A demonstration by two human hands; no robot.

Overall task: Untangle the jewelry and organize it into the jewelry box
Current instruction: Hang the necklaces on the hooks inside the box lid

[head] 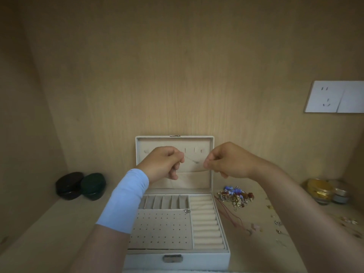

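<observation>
Both hands are up in front of the raised lid of the jewelry box (212, 170), with a thin silver chain (194, 160) strung between them. The left hand (167, 162), wearing a pale blue sleeve (126, 200) on the forearm, has its fingers curled in and pinches one end of the chain at the fingertips. The right hand (226, 160) mirrors it: fingers curled, thumb and forefinger nipping the other end. The chain sags a little between them, just off the lid's padded lining.

Below the hands the box tray lies open. It has a row of small slots at the back, a perforated earring panel at the front left and ring rolls down the right side. One small silver piece (187, 211) sits at the back right corner of the earring panel.

Just right of the box on the shelf lies a tangled jewelry pile (236, 196) of blue, red and gold bits, and a red cord (228, 213) trails forward from it. Farther right there are scattered small pieces (277, 223), then a glass jar with yellow contents (320, 191) and a smaller jar (340, 195) touching it. Well left of the box, a black round case (69, 186) and a dark green round case (93, 186) sit side by side. Above and right of the box, a white wall socket (334, 96) is set in the wooden back panel.
</observation>
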